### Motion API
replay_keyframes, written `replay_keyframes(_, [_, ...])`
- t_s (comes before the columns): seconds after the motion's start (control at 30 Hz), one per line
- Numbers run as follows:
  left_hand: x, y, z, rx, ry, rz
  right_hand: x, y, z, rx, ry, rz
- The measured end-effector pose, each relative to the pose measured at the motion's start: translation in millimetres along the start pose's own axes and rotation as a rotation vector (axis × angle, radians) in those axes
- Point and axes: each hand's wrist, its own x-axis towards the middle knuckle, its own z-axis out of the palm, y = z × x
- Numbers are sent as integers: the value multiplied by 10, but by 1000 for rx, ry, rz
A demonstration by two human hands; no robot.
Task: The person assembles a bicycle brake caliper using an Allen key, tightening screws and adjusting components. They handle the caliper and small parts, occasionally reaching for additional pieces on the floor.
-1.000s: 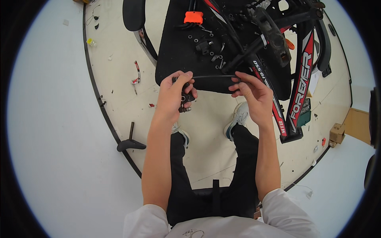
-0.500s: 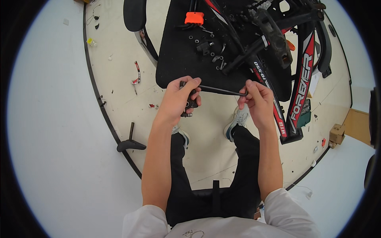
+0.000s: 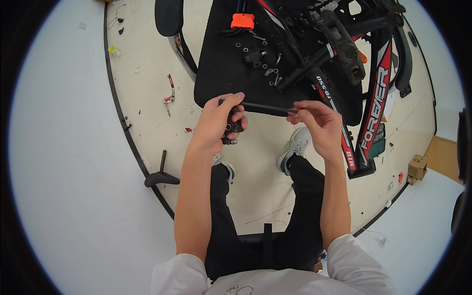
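Note:
My left hand (image 3: 212,123) is closed around a small black metal bicycle part (image 3: 233,128); its exact kind is hard to tell behind the fingers. A long black hex key (image 3: 269,107) spans the gap between my hands, in front of the chair seat's near edge. Its left end meets the part beside my left thumb. My right hand (image 3: 323,129) pinches the other end between thumb and fingers, and the bent tip is hidden there.
On the black chair seat (image 3: 216,73) lie several bolts and washers, a black clamp-like piece (image 3: 253,58) and an orange block (image 3: 242,21). A red and black bicycle frame (image 3: 374,105) leans at the right. A saddle (image 3: 162,180) rests on the floor at left.
The right hand has shifted slightly left along the hex key and turned, its fingers now covering the bent end. My left hand keeps hold of the black part, nearly in place.

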Motion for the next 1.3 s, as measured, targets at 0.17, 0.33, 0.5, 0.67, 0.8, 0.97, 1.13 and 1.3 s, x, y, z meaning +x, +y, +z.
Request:
replay_keyframes(0.17, [-24,7,29,18,-2,57,-11,-32,-62,69,-105,247])
replay_keyframes(0.33, [3,-10,18,33,41,71,-4,-21,40,196,-56,180])
replay_keyframes(0.5, [11,9,-10,-22,70,44,-23,-30,-14,112,-171,20])
replay_keyframes(0.67, [5,9,-41,-59,2,-32,-84,-46,-42,104,-218,-29])
replay_keyframes(0.8, [13,-4,-80,-123,-51,-70,-88,-34,-20,63,-156,-53])
replay_keyframes(0.97, [47,-15,-74,-302,-210,-166,-109,24,74,42,27,-20])
replay_keyframes(1.13, [21,-31,79,-4,-85,-80,-40,6,78,231,113,156])
replay_keyframes(1.3, [29,-61,77,53,-46,-46,-12,-14,108,394,86,227])
